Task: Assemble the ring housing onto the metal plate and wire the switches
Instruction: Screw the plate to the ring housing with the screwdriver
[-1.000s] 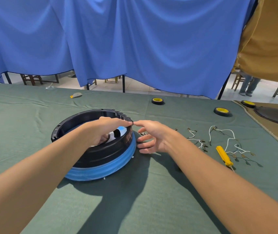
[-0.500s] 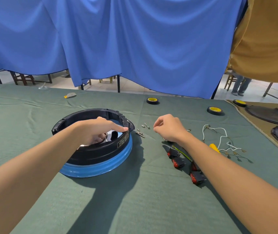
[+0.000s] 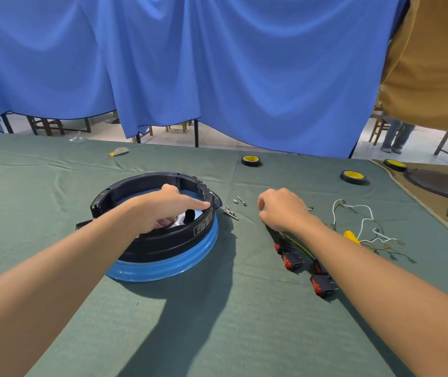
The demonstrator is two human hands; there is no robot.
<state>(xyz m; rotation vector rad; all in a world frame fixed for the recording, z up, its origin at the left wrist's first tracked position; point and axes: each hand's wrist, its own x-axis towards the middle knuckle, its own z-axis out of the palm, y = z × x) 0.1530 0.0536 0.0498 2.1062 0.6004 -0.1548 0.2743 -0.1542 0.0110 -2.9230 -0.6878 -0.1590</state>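
The ring (image 3: 163,243) sits on the film-wrapped plate (image 3: 168,265), left of centre on the worktop (image 3: 217,322). The left hand (image 3: 160,208) reaches across it with the forefinger straight, pressing the right rim; its other fingers are tucked out of sight. The right hand (image 3: 282,208) hovers curled, and I cannot tell whether its grip holds anything. Switches (image 3: 290,257) and wires (image 3: 364,221) lie unconnected, partly under that forearm. Screws (image 3: 240,200) lie between ring and hand. This is probably the fastening step: next, seat a screw in a rim hole.

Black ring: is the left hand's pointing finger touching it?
Touching. The head view shows the left hand lying over the black ring, its index fingertip pressed on the right rim with no gap.
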